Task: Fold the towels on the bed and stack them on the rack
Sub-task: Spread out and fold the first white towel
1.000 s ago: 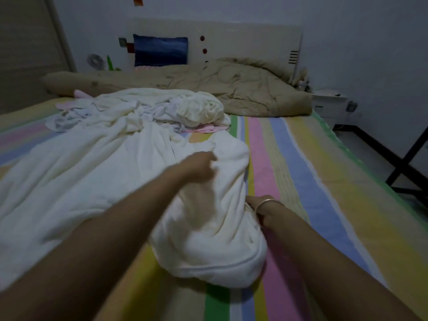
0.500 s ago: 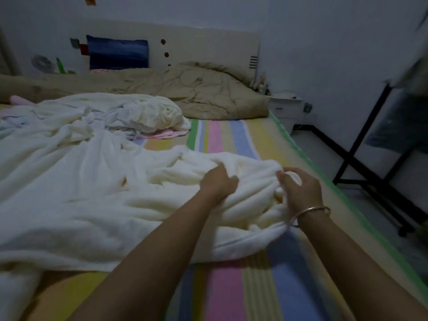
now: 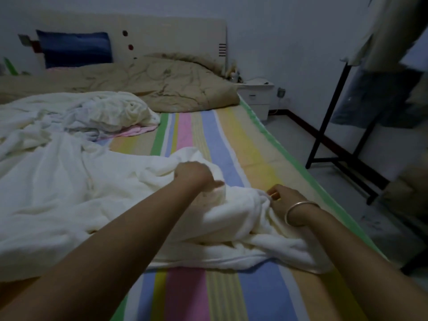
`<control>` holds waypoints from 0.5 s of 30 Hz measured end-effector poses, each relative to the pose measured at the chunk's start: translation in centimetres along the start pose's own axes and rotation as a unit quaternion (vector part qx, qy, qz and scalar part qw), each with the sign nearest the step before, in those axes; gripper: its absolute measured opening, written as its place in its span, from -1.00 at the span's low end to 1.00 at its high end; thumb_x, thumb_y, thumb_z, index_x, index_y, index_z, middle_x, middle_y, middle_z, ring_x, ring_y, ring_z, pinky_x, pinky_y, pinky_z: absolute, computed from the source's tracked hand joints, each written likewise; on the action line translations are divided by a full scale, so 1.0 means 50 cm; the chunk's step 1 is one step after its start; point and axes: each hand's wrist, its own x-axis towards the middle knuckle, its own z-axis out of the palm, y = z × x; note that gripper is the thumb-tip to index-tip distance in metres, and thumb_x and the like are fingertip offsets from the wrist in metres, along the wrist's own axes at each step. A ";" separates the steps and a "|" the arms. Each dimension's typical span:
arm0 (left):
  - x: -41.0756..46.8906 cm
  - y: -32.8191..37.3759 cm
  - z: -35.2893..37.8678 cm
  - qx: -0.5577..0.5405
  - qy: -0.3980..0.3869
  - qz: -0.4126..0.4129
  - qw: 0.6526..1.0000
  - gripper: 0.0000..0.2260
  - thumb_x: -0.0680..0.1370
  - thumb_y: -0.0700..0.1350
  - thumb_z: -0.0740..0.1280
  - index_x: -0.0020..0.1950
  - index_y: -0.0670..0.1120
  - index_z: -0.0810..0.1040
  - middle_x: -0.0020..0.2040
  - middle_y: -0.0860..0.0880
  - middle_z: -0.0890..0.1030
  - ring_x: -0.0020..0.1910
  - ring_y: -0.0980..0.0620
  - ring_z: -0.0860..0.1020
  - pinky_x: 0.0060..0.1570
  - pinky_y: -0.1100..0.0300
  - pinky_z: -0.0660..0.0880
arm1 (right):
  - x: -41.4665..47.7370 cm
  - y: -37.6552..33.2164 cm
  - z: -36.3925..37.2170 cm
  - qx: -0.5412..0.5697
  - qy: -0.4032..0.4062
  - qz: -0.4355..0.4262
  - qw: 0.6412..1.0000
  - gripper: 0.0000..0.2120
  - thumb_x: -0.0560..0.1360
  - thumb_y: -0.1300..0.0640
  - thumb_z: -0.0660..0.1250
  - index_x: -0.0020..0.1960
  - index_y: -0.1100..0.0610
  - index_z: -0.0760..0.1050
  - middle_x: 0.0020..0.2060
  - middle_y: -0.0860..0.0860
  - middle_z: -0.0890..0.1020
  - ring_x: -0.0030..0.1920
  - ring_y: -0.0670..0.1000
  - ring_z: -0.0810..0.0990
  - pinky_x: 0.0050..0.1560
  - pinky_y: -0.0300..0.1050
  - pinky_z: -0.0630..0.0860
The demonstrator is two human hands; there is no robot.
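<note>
A large cream-white towel (image 3: 69, 193) lies spread and rumpled across the striped bed (image 3: 234, 144). My left hand (image 3: 194, 176) grips a raised fold of it near its right end. My right hand (image 3: 283, 199), with a metal bangle on the wrist, pinches the bunched edge of the same towel close to the bed's right side. More crumpled white and pink towels (image 3: 99, 114) are heaped further back. The black rack (image 3: 333, 117) stands on the floor to the right of the bed.
A tan quilt (image 3: 162, 84) lies bunched against the headboard (image 3: 162, 35). A white bedside cabinet (image 3: 257, 96) stands in the corner. Cloth hangs from the rack at the upper right. Bare striped sheet shows between the towel and the quilt.
The view has swung right, bringing the rack closer. Both hands have shifted along the towel's right end, which now lies bunched lower, near the bed's right edge.
</note>
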 end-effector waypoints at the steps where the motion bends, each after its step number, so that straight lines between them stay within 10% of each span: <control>1: 0.018 0.005 0.009 0.017 0.081 0.023 0.996 -0.40 0.52 0.20 0.26 0.48 -0.02 0.24 0.43 -0.13 0.32 0.27 -0.22 0.43 0.18 -0.05 0.40 | 0.011 -0.007 0.005 0.020 -0.024 -0.001 1.000 -0.75 0.56 -0.03 0.22 0.16 0.06 0.47 0.15 0.09 0.59 0.07 0.10 0.54 0.02 -0.13 0.43; 5: 0.086 0.012 0.055 0.074 -0.011 0.059 0.995 -0.24 0.56 -0.08 0.28 0.59 -0.07 -0.15 0.55 -0.20 0.14 0.39 -0.16 0.38 0.26 -0.06 0.35 | 0.053 -0.014 0.016 0.097 -0.094 -0.006 0.991 -0.61 0.52 -0.17 0.27 0.18 0.09 0.45 0.07 0.08 0.60 -0.06 0.04 0.55 -0.08 -0.15 0.44; 10: 0.184 0.029 0.012 0.046 -0.073 -0.026 0.996 -0.60 0.58 -0.08 0.31 0.39 -0.18 0.40 0.33 -0.14 0.47 0.33 -0.13 0.44 0.28 0.06 0.34 | 0.094 -0.023 0.000 0.162 -0.247 -0.060 0.953 -0.83 0.53 -0.09 0.30 -0.01 -0.01 0.54 -0.09 -0.10 0.61 -0.12 -0.15 0.57 -0.12 -0.29 0.50; 13: 0.316 0.028 -0.124 0.013 0.203 -0.045 0.978 -0.73 0.61 -0.29 0.14 0.21 -0.18 0.56 0.03 -0.14 0.57 0.16 -0.13 0.55 0.02 0.09 0.45 | 0.138 -0.021 0.016 0.154 -0.232 -0.073 0.958 -0.85 0.49 0.05 0.39 0.04 0.05 0.57 -0.13 -0.07 0.61 -0.17 -0.16 0.54 -0.09 -0.31 0.47; 15: 0.388 0.014 -0.234 -0.003 0.442 -0.074 0.894 -0.68 0.54 -0.32 0.13 0.16 -0.11 0.58 0.11 -0.16 0.57 0.00 -0.12 0.60 -0.10 0.09 0.48 | 0.179 -0.017 0.016 0.239 -0.120 -0.011 0.964 -0.87 0.49 0.15 0.36 -0.02 0.16 0.63 -0.21 0.04 0.67 -0.27 -0.10 0.57 -0.19 -0.30 0.50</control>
